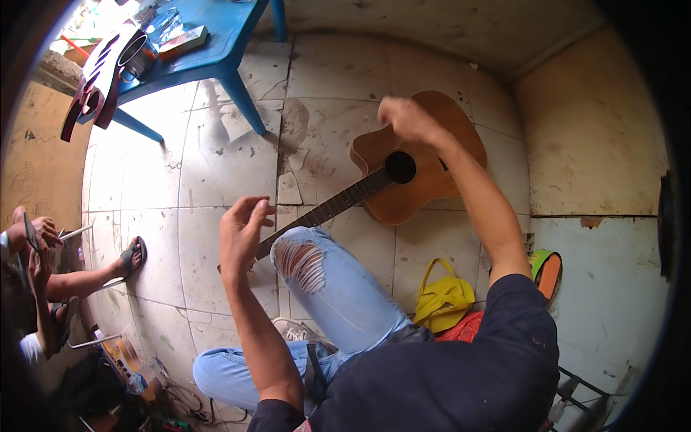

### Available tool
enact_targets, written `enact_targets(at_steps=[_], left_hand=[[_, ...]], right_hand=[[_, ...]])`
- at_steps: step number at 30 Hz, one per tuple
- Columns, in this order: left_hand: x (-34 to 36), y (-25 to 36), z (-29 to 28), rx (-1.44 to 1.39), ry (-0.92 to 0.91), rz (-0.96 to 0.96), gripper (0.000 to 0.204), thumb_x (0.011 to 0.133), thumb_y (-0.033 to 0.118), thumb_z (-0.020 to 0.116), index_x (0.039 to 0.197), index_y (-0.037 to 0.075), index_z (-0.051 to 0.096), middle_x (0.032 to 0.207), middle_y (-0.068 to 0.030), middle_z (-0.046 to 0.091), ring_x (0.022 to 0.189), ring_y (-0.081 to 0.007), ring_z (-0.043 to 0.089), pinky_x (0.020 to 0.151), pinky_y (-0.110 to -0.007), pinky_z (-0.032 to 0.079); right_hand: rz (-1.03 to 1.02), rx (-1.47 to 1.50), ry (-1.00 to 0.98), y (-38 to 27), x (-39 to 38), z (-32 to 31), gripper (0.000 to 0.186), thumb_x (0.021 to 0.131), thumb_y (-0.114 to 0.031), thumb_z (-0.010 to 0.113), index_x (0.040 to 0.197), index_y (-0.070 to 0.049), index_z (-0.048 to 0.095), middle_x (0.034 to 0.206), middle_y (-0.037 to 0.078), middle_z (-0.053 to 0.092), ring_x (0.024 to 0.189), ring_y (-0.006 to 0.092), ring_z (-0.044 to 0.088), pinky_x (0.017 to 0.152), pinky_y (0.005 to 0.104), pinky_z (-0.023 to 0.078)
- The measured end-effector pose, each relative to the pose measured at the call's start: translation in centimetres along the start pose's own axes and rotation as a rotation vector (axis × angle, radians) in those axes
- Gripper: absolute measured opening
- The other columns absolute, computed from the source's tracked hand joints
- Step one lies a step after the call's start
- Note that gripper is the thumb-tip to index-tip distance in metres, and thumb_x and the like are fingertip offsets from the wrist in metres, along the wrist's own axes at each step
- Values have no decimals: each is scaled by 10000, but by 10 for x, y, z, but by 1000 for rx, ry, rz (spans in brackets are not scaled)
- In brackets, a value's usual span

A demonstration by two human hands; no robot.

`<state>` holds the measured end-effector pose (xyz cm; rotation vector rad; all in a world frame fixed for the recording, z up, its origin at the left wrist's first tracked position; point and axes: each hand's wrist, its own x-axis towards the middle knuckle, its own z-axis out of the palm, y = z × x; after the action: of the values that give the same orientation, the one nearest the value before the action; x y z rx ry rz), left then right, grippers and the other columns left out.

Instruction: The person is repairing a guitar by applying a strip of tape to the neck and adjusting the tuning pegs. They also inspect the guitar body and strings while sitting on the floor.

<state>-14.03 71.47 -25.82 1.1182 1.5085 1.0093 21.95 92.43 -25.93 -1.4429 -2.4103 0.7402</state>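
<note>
An acoustic guitar (432, 180) with a brown wooden top, dark round sound hole and cutaway lies face up on the tiled floor. Its neck runs toward my raised left knee. My left hand (243, 229) is over the headstock end, thumb and fingers curled together as in a pinch; anything between them is too fine to see. Above the guitar's upper body, my right hand (409, 121) is raised with its fingers folded in, slightly blurred. What it holds, if anything, cannot be made out. No strings can be made out on the neck.
A blue plastic table (209, 57) at the upper left bears a metal mug (137, 56), a small box (183, 42) and a dark red guitar-shaped piece (101, 79). Another person's sandalled foot (132, 259) is at the left. A yellow bag (444, 299) lies by my right side.
</note>
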Motion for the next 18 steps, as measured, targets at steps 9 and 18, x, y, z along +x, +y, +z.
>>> enact_targets(at_steps=[9, 18], left_hand=[[-2, 4, 30, 57, 100, 72, 313, 975, 220, 675, 1136, -48, 669, 981, -137, 739, 901, -199, 700, 824, -323, 554], [7, 90, 139, 642, -63, 780, 889, 734, 193, 839, 1509, 126, 408, 1561, -196, 396, 1456, -349, 375, 1223, -513, 248]], right_hand=[[66, 280, 358, 22, -8, -18, 260, 1043, -259, 515, 1042, -22, 623, 858, 146, 690, 793, 256, 645, 698, 420, 509], [-64, -82, -215, -48, -51, 36, 267, 969, -245, 575, 1060, 5, 601, 870, 267, 679, 889, 447, 664, 784, 525, 524]])
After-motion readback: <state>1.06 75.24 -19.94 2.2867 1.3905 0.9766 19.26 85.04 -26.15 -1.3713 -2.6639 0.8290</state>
